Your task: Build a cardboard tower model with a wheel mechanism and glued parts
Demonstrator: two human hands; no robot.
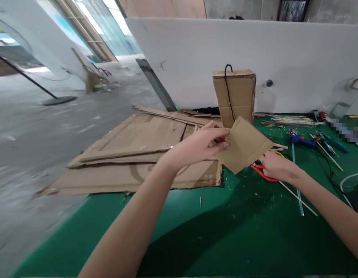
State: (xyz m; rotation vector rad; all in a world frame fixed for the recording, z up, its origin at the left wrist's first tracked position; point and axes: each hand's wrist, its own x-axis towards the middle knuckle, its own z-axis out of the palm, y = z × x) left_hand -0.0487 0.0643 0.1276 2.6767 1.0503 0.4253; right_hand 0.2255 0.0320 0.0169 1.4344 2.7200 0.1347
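My left hand [206,141] pinches the left edge of a small piece of cardboard [242,146], which is held tilted above the table. At the cardboard's lower right corner, my right hand [279,166] is closed around the handles of red and yellow scissors [267,177]. Its fingertips are partly hidden by the cardboard, and the scissor blades cannot be made out. Behind the piece stands an upright cardboard box [238,94] with a black cord hooked over its top.
Flattened cardboard sheets [132,135] overhang the left edge of the green table [196,235]. To the right lie a blue glue gun [302,141], a clear glue stick [296,185], pliers [326,143] and thin wooden sticks [297,120]. A white partition [190,58] borders the back.
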